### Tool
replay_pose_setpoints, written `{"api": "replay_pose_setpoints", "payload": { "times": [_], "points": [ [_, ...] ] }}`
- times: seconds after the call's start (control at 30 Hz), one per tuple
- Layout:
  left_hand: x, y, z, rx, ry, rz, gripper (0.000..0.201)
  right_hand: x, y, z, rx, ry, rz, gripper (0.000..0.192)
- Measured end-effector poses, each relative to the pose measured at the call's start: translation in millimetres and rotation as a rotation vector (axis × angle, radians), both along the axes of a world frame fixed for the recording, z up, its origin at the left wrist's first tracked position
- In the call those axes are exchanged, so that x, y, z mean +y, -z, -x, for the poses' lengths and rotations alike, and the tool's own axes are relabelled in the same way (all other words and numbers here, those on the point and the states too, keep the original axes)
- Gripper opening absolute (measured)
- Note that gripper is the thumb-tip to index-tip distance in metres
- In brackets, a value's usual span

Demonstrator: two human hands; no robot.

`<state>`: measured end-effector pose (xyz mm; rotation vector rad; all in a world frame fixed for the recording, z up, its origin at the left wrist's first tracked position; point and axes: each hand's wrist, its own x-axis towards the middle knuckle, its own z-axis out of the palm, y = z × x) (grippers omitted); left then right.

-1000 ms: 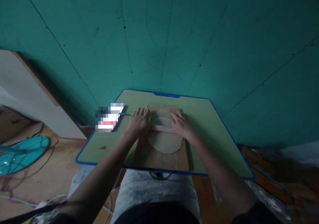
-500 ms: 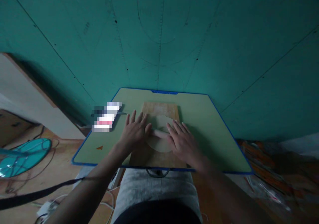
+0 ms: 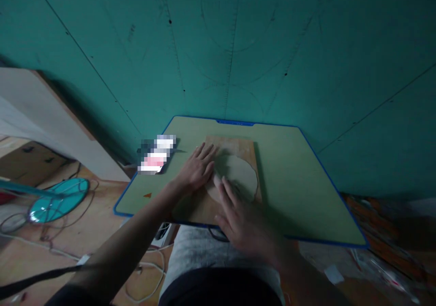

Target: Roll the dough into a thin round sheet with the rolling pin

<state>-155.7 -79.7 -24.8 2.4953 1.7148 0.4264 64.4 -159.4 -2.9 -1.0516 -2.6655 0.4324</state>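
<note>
The dough [image 3: 241,172] lies on a wooden board [image 3: 231,143] atop the table [image 3: 293,170]. The left hand [image 3: 196,170], fingers spread, and right hand [image 3: 240,217], fingers outstretched, press a rolling pin [image 3: 217,180], now slanting more sharply than before.

Left hand [image 3: 197,172]: palm down, fingers [image 3: 210,154] extended forward, thumb inward. Right hand [image 3: 240,217]: nearer torso [image 3: 220,285], fingers extended forward-left. Both forearms [image 3: 132,233] angle inward; right wrist [image 3: 272,249] blurred.
</note>
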Motion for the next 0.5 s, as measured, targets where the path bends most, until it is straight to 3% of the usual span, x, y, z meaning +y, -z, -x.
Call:
{"api": "replay_pose_setpoints", "payload": {
  "times": [0.17,0.4,0.5],
  "points": [
    [-27,2.1,21,0.0,-0.053,0.02,0.056,-14,2.4,19,-0.032,-0.06,-0.082,0.067],
    [17,-13.5,-37,0.088,-0.122,0.024,0.045,23,6.9,-19,-0.062,0.11,-0.121,0.066],
    [20,-11.8,-43,0.084,-0.13,0.004,0.043,17,6.8,-16,-0.072,0.173,-0.125,0.067]
  ]
}}
